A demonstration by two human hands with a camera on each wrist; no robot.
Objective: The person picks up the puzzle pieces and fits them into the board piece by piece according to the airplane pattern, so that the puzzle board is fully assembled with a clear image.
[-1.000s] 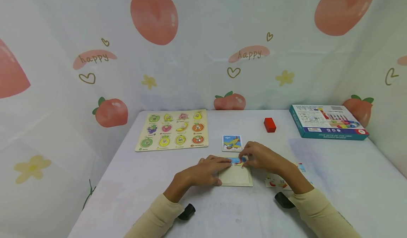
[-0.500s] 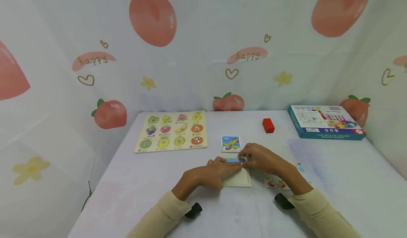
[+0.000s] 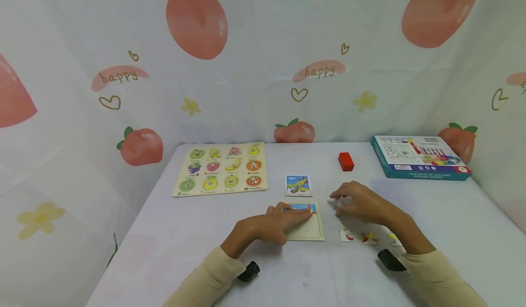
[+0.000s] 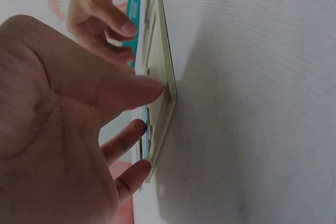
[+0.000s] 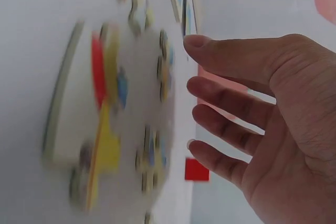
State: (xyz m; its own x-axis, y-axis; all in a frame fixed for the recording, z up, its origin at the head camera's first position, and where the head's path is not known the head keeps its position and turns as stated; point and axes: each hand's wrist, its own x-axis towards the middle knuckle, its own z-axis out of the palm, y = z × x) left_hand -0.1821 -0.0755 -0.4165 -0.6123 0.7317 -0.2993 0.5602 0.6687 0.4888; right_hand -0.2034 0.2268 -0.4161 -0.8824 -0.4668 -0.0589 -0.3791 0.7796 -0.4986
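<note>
My left hand (image 3: pixel 274 226) rests on a pale wooden puzzle tray (image 3: pixel 312 232), its index finger stretched over a blue strip of fitted pieces (image 3: pixel 297 206) along the far side. In the left wrist view, the thumb (image 4: pixel 139 90) reaches to the tray's near corner. My right hand (image 3: pixel 365 203) hovers to the right of the tray with loosely bent fingers and nothing between them. Below it lie several loose jigsaw pieces (image 3: pixel 346 236); the right wrist view shows a blurred red-and-yellow piece (image 5: pixel 79 114) and smaller ones (image 5: pixel 151 156) apart from the fingers.
An airplane picture card (image 3: pixel 298 185) lies just behind the tray. A fruit puzzle board (image 3: pixel 222 190) is at the back left. Toward the back right are a red block (image 3: pixel 346 162) and a flat teal-edged box (image 3: pixel 427 175). A printed curtain hangs behind the table.
My right hand has let go at the tray's far right corner and moved right, over the loose pieces. My left hand slid right, its index finger now extended across the fitted pieces.
</note>
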